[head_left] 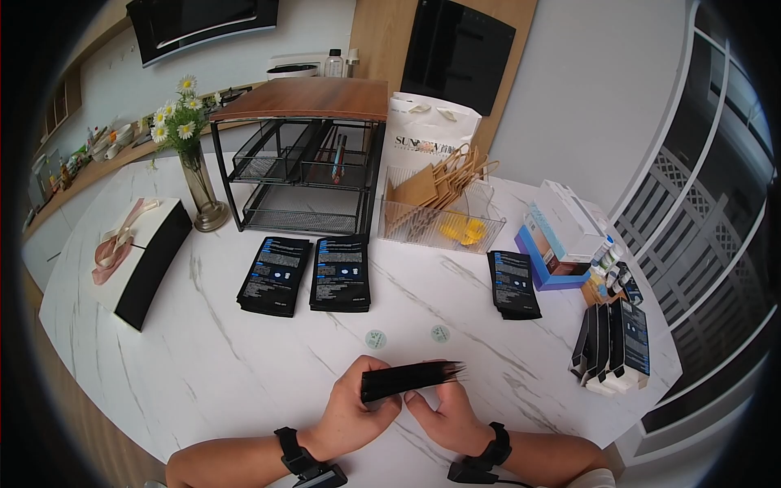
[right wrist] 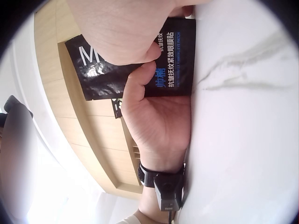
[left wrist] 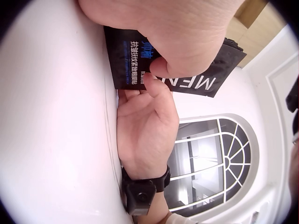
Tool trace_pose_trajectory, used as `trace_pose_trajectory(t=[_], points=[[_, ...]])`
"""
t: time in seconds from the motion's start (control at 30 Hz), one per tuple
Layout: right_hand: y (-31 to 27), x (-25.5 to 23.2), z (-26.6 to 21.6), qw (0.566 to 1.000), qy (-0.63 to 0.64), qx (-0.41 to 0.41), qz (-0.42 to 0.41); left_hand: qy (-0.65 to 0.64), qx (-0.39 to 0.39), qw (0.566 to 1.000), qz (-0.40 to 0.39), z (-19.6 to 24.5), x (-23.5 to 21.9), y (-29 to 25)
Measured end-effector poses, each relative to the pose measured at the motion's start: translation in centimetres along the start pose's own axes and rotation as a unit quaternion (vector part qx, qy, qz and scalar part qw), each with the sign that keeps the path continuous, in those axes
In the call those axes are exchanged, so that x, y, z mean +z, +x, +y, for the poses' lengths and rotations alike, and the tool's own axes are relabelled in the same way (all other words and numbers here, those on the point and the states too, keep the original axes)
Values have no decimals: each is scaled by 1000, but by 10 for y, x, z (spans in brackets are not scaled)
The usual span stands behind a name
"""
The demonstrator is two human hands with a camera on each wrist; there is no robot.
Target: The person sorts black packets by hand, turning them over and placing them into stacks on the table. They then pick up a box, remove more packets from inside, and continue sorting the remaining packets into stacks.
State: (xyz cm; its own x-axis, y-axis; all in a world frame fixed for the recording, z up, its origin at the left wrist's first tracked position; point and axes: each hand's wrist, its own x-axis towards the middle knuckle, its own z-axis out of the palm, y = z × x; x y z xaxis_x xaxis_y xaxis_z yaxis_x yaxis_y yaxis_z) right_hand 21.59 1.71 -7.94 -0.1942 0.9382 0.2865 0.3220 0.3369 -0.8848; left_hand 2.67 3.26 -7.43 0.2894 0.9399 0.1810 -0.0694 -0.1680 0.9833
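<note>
Both hands hold a stack of black eye patch sachets (head_left: 403, 381) just above the table, near its front edge. The left hand (head_left: 346, 415) grips the left end, thumb across the front. From the right, the right hand (head_left: 447, 415) pinches the stack, its thumb low on the front and its fingers behind, partly hidden. White and blue print faces the wearer on the front sachet (left wrist: 126, 60), and the same print shows in the right wrist view on the sachet (right wrist: 100, 81). In both wrist views the thumb tips nearly meet over the print.
Two sachet stacks (head_left: 272, 276) lie left of centre, a third stack (head_left: 514, 285) to the right. Black boxes (head_left: 614, 342) stand far right beside stacked cartons (head_left: 561, 232). Behind are a mesh organizer (head_left: 301, 102), clear bin (head_left: 439, 228), flower vase (head_left: 203, 187) and white box (head_left: 138, 252).
</note>
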Motion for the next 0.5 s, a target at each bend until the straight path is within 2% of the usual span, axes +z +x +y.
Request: trace_pose_trajectory(t=[0.13,0.23,0.5], points=[[-2,1,5,1000,20,13,0,-29,24,999,6,-3,1,0],[-2,1,6,1000,21,18,-5,-27,13,999,-13,2,-1,0],[-2,2,6,1000,19,7,-2,-23,16,1000,-2,2,-1,0]])
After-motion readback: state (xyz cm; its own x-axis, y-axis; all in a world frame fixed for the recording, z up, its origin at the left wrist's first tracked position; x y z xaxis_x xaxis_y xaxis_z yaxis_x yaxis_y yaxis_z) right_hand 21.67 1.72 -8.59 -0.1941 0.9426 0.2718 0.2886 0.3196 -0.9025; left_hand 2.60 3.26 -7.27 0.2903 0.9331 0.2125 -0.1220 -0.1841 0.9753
